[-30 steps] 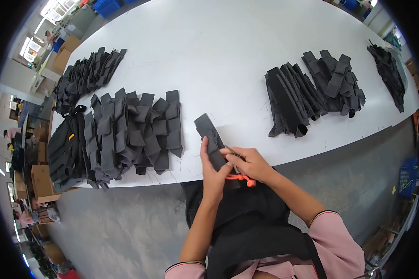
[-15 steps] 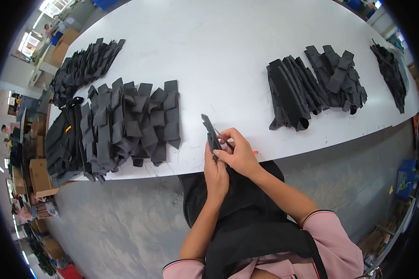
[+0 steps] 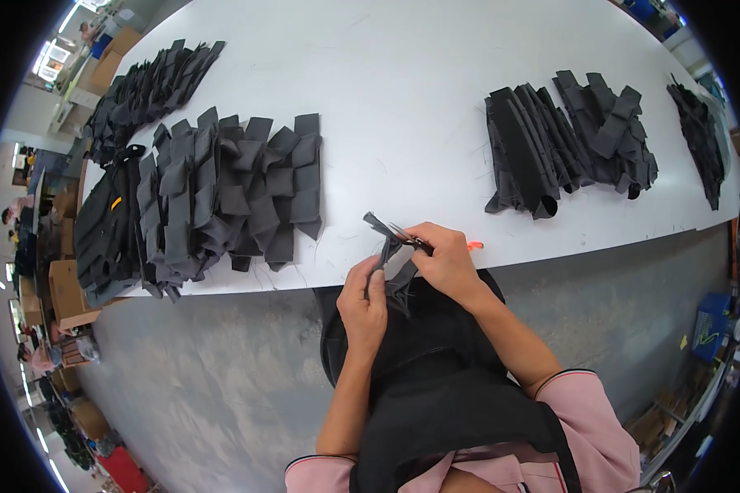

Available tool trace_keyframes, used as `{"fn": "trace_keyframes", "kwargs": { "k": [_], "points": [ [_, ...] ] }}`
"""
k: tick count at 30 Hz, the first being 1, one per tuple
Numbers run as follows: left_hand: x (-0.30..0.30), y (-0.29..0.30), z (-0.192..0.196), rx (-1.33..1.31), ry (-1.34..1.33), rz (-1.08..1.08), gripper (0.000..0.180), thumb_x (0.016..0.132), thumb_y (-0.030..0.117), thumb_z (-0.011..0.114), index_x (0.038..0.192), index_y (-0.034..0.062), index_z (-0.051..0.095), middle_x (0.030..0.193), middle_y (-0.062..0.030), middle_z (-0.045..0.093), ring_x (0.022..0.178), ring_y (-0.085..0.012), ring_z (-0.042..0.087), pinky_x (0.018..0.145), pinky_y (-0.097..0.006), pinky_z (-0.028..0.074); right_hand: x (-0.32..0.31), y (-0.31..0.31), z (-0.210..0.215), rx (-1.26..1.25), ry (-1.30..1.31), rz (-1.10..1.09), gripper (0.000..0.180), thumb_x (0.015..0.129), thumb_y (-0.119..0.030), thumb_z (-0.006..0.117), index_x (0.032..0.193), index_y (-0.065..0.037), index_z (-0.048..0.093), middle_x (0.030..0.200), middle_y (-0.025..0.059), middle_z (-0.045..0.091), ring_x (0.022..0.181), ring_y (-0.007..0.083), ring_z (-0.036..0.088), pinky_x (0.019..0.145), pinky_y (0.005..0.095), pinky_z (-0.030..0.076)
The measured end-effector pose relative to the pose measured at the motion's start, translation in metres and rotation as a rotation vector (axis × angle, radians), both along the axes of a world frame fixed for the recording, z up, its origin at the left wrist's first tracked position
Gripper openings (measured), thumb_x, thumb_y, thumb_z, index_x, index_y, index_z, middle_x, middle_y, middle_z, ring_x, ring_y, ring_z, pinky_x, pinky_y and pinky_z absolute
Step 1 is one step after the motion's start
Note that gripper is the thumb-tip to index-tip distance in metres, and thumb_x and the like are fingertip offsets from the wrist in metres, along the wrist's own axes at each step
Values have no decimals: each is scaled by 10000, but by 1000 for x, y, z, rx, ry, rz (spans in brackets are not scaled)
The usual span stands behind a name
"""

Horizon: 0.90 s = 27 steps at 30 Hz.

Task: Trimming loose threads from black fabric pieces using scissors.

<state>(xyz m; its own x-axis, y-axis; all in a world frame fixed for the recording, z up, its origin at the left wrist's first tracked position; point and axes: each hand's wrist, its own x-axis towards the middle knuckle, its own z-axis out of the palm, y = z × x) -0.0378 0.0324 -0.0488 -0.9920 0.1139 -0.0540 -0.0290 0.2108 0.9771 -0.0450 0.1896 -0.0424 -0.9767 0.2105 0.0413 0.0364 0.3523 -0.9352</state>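
My left hand (image 3: 362, 308) is closed on a dark grey fabric piece (image 3: 396, 283), pinching it between thumb and fingers near the table's front edge. The piece hangs in a bent loop, its narrow end pointing up and away from me. In my right hand (image 3: 446, 256) is a small pair of thread snips (image 3: 404, 237) with dark handles. Their slim metal blades are apart and lie at the upper part of the fabric. An orange bit (image 3: 475, 245) shows just beyond my right knuckles; I cannot tell whether it belongs to the snips.
Dark grey fabric pieces (image 3: 251, 185) lie in overlapping rows on the white table (image 3: 403, 99) at left, with another bunch (image 3: 152, 94) behind them. More bundles (image 3: 526, 148) lie at right, and a dark bunch (image 3: 699, 140) near the right edge. Loose threads are scattered about.
My hands have moved apart, and the fabric piece is now spread into a loop. My right hand has shifted right, and the snips' blades now show at the fabric.
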Motion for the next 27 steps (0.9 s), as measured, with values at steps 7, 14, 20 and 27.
{"fn": "trace_keyframes", "kwargs": {
  "k": [7, 14, 20, 27],
  "points": [
    [1, -1, 26, 484, -609, 133, 357, 973, 347, 470, 807, 52, 583, 751, 42, 559, 659, -20, 454, 590, -180, 374, 18, -5, 10, -874, -607, 177, 303, 612, 51, 483, 886, 7, 603, 702, -11, 521, 572, 46, 411, 479, 204, 295],
    [-2, -21, 15, 270, -494, 93, 448, 971, 395, 457, 715, 37, 544, 663, 73, 466, 626, -24, 363, 551, -202, 322, 40, -10, 60, 214, -18, 163, 320, 747, -49, 655, 1059, -60, 585, 840, 54, 544, 641, 139, 546, 571, 271, 458],
    [-2, -15, 33, 301, -518, 88, 453, 974, 389, 453, 745, 14, 561, 691, 53, 504, 648, -29, 393, 570, -198, 345, 35, -3, 70, 356, 139, 324, 328, 723, -13, 661, 1041, -77, 612, 878, 83, 556, 651, 240, 577, 605, 320, 486],
    [1, -14, 37, 292, -509, 66, 430, 974, 367, 462, 768, 7, 576, 703, 44, 525, 654, -30, 417, 579, -199, 365, 37, -8, 67, 426, 241, 308, 316, 699, -17, 687, 1002, -62, 610, 818, 64, 521, 611, 222, 566, 525, 314, 447]
  ]
}}
